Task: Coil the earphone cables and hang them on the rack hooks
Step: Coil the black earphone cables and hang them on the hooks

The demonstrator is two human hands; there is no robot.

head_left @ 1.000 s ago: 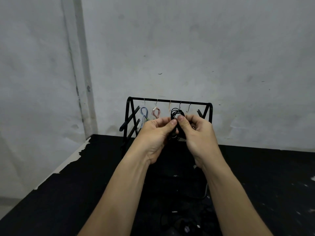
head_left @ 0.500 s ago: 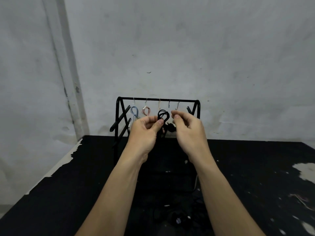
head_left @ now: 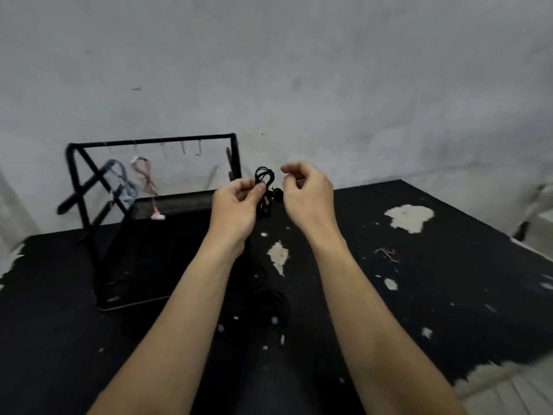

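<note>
Half a second before, both hands had held the black earphone coil (head_left: 264,187) right up against the rack's hooks; now the coil sat to the right of the rack (head_left: 149,205), clear of the bar, and the view had swung right. The left hand (head_left: 236,202) pinched the coil between thumb and fingers, its grip tight on the strands. The right hand (head_left: 308,193) had let go and hovered just beside, fingers loosely curled around nothing. So the coil looked not yet hung, likely pulled back for a tidy-up.

A blue cable (head_left: 121,181) and a pink cable (head_left: 146,181) hung from 2 hooks on the left; 3 hooks (head_left: 182,147) stayed bare. More dark cable (head_left: 275,301) lay on the black desk (head_left: 449,280), below the forearms. The rack's right post stood between coil and free hooks.
</note>
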